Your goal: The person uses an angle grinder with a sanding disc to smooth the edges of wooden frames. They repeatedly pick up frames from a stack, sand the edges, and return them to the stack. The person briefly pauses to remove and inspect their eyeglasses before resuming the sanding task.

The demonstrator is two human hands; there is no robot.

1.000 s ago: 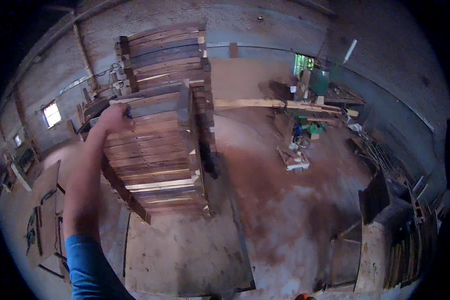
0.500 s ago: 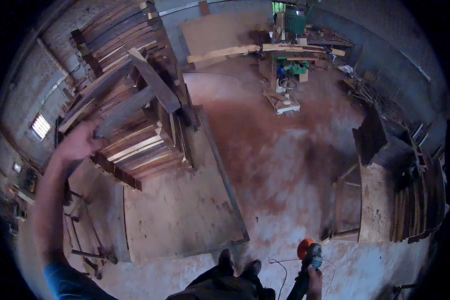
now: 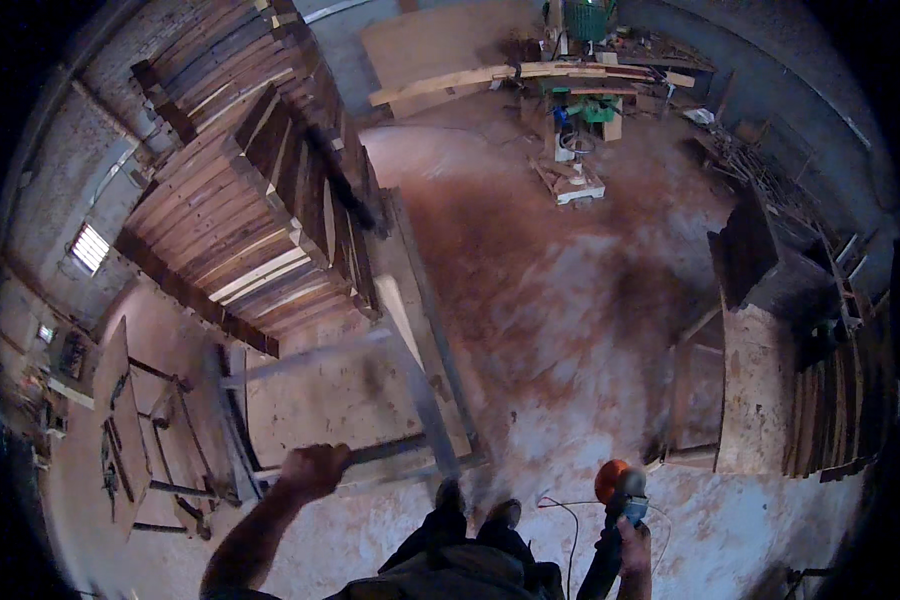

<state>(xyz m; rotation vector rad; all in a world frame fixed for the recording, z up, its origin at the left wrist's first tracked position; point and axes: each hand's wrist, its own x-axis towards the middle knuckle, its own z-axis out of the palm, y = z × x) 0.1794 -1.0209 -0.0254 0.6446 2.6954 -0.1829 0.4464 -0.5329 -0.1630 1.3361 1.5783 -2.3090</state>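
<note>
My left hand (image 3: pixel 315 472) is closed round the near rail of a wooden frame (image 3: pixel 422 400), blurred by motion. The frame lies or hovers low over a plywood-topped table (image 3: pixel 305 410); which of the two I cannot tell. Directly behind it rises a tall stack of similar wooden frames (image 3: pixel 225 235). Down at the lower right, my right hand (image 3: pixel 634 548) grips an angle grinder (image 3: pixel 630 492) fitted with an orange disc (image 3: pixel 611 481). The grinder hangs beside my legs, away from the wood.
A cord (image 3: pixel 575 535) trails on the dusty floor near my shoes. At right stands another plywood-topped bench (image 3: pixel 753 400) with dark wooden pieces. A green machine (image 3: pixel 595 108) with long boards is at the back. A metal-legged stand (image 3: pixel 165 440) is at left.
My left hand has come from the top of the stack down and toward me, bringing a wooden frame over the table. The grinder stays in my right hand, nearly in place.
</note>
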